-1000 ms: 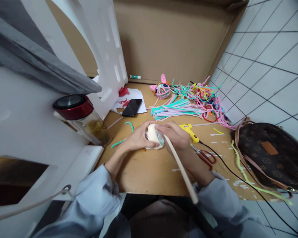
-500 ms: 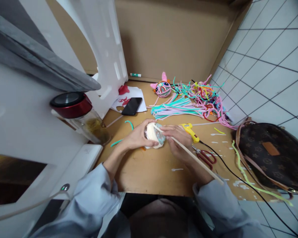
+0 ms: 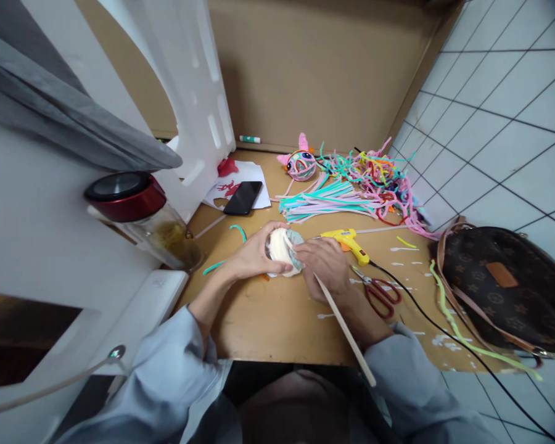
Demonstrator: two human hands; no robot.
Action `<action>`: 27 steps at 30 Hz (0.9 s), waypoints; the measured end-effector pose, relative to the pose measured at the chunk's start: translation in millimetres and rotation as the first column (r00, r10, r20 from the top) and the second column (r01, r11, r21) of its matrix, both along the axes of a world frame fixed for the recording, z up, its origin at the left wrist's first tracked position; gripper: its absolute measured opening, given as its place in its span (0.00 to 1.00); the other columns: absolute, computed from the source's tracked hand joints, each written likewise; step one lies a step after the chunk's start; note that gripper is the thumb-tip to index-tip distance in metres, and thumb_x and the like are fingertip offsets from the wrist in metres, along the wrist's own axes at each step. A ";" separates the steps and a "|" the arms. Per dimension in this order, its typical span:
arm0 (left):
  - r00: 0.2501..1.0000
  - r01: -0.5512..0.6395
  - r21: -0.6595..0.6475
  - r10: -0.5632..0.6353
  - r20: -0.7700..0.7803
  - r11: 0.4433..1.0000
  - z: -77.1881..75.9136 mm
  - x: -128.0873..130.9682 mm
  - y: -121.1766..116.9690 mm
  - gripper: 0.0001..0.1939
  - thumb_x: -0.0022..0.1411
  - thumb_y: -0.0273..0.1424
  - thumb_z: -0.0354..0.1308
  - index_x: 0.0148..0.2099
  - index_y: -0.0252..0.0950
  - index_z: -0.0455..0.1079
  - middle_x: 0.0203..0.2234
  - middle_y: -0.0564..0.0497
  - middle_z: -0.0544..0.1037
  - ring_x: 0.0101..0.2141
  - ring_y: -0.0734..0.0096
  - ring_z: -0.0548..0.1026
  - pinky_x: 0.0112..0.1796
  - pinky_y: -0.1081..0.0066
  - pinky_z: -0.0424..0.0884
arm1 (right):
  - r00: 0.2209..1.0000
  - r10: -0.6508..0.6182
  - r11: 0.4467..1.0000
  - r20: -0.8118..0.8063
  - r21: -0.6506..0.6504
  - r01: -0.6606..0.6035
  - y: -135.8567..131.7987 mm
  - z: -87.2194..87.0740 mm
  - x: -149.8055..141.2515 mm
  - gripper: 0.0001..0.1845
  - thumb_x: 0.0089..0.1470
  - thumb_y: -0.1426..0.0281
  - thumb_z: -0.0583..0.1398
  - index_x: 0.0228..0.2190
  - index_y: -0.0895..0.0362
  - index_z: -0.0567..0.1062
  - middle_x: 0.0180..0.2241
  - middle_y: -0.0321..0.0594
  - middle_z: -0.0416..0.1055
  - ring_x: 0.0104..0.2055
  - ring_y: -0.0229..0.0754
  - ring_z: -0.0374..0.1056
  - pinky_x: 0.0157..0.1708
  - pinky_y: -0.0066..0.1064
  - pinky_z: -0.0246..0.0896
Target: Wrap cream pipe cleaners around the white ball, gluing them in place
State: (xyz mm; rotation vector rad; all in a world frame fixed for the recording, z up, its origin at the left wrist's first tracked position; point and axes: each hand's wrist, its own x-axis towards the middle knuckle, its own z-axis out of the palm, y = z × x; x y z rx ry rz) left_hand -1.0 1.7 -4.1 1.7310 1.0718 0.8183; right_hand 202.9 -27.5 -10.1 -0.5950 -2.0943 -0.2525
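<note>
In the middle of the head view, my left hand [image 3: 254, 254] is wrapped round a small ball [image 3: 281, 248] covered partly in cream fuzzy strands, with a pale blue patch on its right side. My right hand [image 3: 326, 262] is closed, fingertips pinching a cream pipe cleaner [image 3: 345, 327] against the ball. The loose end of that pipe cleaner slants down toward my right sleeve. A yellow hot glue gun [image 3: 351, 242] lies just beyond my right hand. Red-handled scissors [image 3: 382, 296] rest beside my right wrist.
A bundle of teal and pink pipe cleaners [image 3: 326, 202] lies behind the ball, near a decorated ball with pink ears [image 3: 301, 165] and a tangled heap [image 3: 379, 169]. A phone [image 3: 243, 197] rests on paper. At left stands a red-lidded bottle [image 3: 143, 216]; at right, a brown bag [image 3: 513, 290].
The pipe cleaner's loose end has swung left and downward, to a steeper slant. My right hand has turned slightly and shifted left. The ball stays in my left hand.
</note>
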 end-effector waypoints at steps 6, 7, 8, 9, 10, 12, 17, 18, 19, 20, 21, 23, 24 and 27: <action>1.000 0.013 0.004 -0.013 0.005 1.000 0.7 0.3 -1.1 0.42 0.40 0.35 0.69 0.58 0.37 0.59 0.44 0.50 0.71 0.40 0.64 0.71 0.43 0.66 0.69 | 0.999 0.051 0.998 -0.021 -0.044 -0.051 1.7 -4.7 -1.0 0.17 0.51 0.80 0.54 0.41 0.55 0.74 0.40 0.42 0.79 0.45 0.44 0.74 0.44 0.39 0.63; 1.000 0.015 0.005 -0.015 0.006 1.000 0.7 0.4 -1.2 0.41 0.40 0.35 0.69 0.58 0.37 0.59 0.44 0.50 0.71 0.40 0.64 0.71 0.43 0.66 0.70 | 0.998 0.057 0.997 -0.022 -0.046 -0.058 1.9 -5.4 -1.0 0.17 0.51 0.80 0.54 0.41 0.55 0.74 0.40 0.42 0.79 0.45 0.45 0.74 0.45 0.39 0.62; 1.000 0.017 0.005 -0.017 0.007 1.000 0.9 0.5 -1.3 0.41 0.41 0.35 0.69 0.58 0.37 0.59 0.44 0.50 0.71 0.40 0.64 0.71 0.43 0.66 0.70 | 0.998 0.060 0.997 -0.023 -0.048 -0.061 2.0 -5.8 -1.1 0.18 0.51 0.80 0.55 0.42 0.55 0.74 0.40 0.42 0.79 0.45 0.45 0.74 0.45 0.39 0.62; 1.000 0.019 0.005 -0.019 0.007 1.000 1.1 0.5 -1.4 0.41 0.41 0.35 0.69 0.58 0.37 0.59 0.44 0.50 0.71 0.40 0.64 0.72 0.43 0.66 0.70 | 0.998 0.061 0.997 -0.023 -0.053 -0.062 2.0 -5.9 -1.2 0.18 0.51 0.80 0.55 0.42 0.55 0.74 0.40 0.41 0.79 0.45 0.45 0.74 0.45 0.39 0.62; 1.000 0.019 0.007 -0.019 0.004 1.000 1.5 0.5 -1.4 0.41 0.41 0.34 0.69 0.58 0.36 0.59 0.44 0.50 0.71 0.41 0.63 0.72 0.43 0.66 0.71 | 0.998 0.061 0.996 -0.022 -0.058 -0.062 1.9 -5.7 -1.3 0.18 0.50 0.80 0.55 0.42 0.54 0.74 0.40 0.41 0.79 0.45 0.45 0.74 0.45 0.39 0.62; 1.000 0.015 0.012 -0.015 -0.014 1.000 2.6 0.3 -1.7 0.41 0.41 0.34 0.69 0.58 0.35 0.59 0.44 0.49 0.71 0.41 0.63 0.72 0.43 0.65 0.71 | 0.998 0.063 0.996 -0.016 -0.062 -0.064 1.7 -5.0 -1.6 0.17 0.51 0.80 0.55 0.41 0.55 0.74 0.40 0.41 0.79 0.46 0.45 0.74 0.45 0.39 0.61; 0.999 0.005 0.014 -0.005 -0.034 1.000 5.3 0.3 -2.5 0.41 0.41 0.34 0.69 0.58 0.36 0.60 0.44 0.49 0.71 0.42 0.62 0.71 0.43 0.66 0.71 | 0.999 0.050 0.998 0.012 -0.040 -0.050 2.0 -6.5 -2.3 0.16 0.50 0.80 0.55 0.40 0.55 0.73 0.40 0.41 0.80 0.46 0.44 0.73 0.46 0.39 0.61; 0.999 0.005 0.013 -0.004 -0.034 1.000 5.4 0.4 -2.7 0.41 0.41 0.34 0.69 0.58 0.36 0.59 0.44 0.49 0.71 0.42 0.62 0.71 0.43 0.66 0.71 | 0.999 0.040 0.999 0.020 -0.037 -0.039 2.1 -7.5 -2.3 0.15 0.51 0.80 0.55 0.39 0.54 0.73 0.40 0.41 0.80 0.46 0.44 0.73 0.46 0.39 0.61; 0.999 0.003 0.014 -0.002 -0.034 1.000 5.4 0.4 -2.8 0.42 0.41 0.34 0.69 0.58 0.36 0.59 0.44 0.49 0.72 0.42 0.62 0.71 0.43 0.66 0.71 | 0.999 0.031 0.999 0.029 -0.034 -0.030 2.1 -8.5 -2.3 0.15 0.51 0.80 0.55 0.39 0.54 0.73 0.41 0.40 0.80 0.46 0.44 0.73 0.46 0.39 0.61; 0.999 0.002 0.015 -0.001 -0.035 1.000 5.3 0.4 -2.8 0.42 0.41 0.35 0.69 0.58 0.36 0.59 0.44 0.49 0.72 0.42 0.62 0.71 0.43 0.65 0.70 | 0.999 0.024 0.999 0.035 -0.030 -0.023 2.1 -9.4 -2.3 0.14 0.51 0.80 0.55 0.38 0.53 0.73 0.41 0.40 0.80 0.46 0.43 0.73 0.46 0.39 0.62; 0.999 0.001 0.017 -0.001 -0.035 1.000 5.1 0.4 -2.8 0.41 0.41 0.35 0.69 0.58 0.36 0.59 0.44 0.49 0.72 0.42 0.62 0.72 0.43 0.65 0.70 | 0.999 0.021 0.999 0.039 -0.026 -0.020 2.1 -10.0 -2.3 0.14 0.51 0.80 0.55 0.38 0.53 0.73 0.41 0.40 0.80 0.46 0.43 0.73 0.45 0.39 0.62; 0.999 0.005 0.024 -0.005 -0.034 1.000 4.7 0.3 -2.7 0.41 0.41 0.35 0.69 0.58 0.37 0.59 0.45 0.49 0.72 0.42 0.61 0.72 0.44 0.65 0.71 | 0.999 0.021 1.000 0.049 -0.011 -0.020 1.9 -10.3 -2.6 0.13 0.51 0.80 0.55 0.37 0.54 0.72 0.40 0.40 0.80 0.45 0.43 0.73 0.45 0.39 0.62; 0.999 0.008 0.027 -0.007 -0.035 1.000 4.5 0.3 -2.6 0.41 0.41 0.35 0.69 0.58 0.37 0.59 0.45 0.49 0.72 0.43 0.61 0.72 0.44 0.65 0.71 | 0.998 0.019 1.000 0.056 -0.003 -0.019 1.8 -10.1 -2.9 0.13 0.50 0.80 0.55 0.36 0.55 0.72 0.40 0.41 0.80 0.45 0.43 0.73 0.45 0.39 0.62; 0.999 0.013 0.032 -0.012 -0.041 0.999 4.6 0.1 -2.4 0.42 0.41 0.35 0.69 0.58 0.35 0.59 0.45 0.48 0.72 0.45 0.59 0.72 0.45 0.64 0.71 | 0.997 0.010 1.000 0.073 0.013 -0.011 1.4 -8.4 -3.8 0.12 0.51 0.80 0.55 0.35 0.56 0.72 0.40 0.42 0.80 0.44 0.43 0.72 0.44 0.38 0.61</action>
